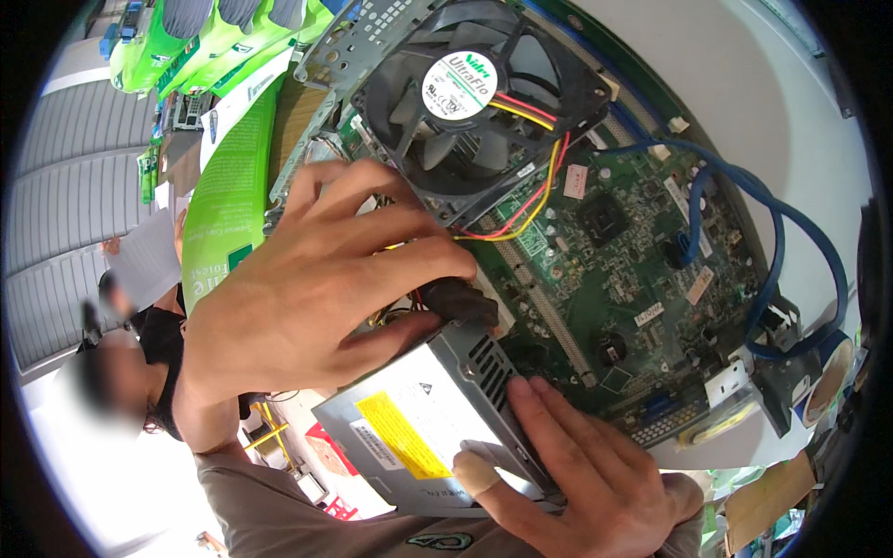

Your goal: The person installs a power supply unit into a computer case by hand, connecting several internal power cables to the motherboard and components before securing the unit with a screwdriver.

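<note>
A silver power supply box (344,442) with white and yellow labels is held tilted at the near edge of an opened computer. My right hand (595,479) grips it, with the thumb across the labelled face and fingers along the vented side. At its upper end, my left hand (316,279) has its thumb and fingers closed round a black-wrapped cable bundle (460,302). The left fingertips hide part of the wires. Just beyond them is a large black cooling fan (433,149) with red and yellow wires, above the green motherboard (605,270).
A blue cable (777,200) loops off the motherboard at the right, near a roll of tape (828,381). Green paper packs (228,200) stand at the left, beside the metal case frame (312,153). Two people (121,372) are farther off at the left.
</note>
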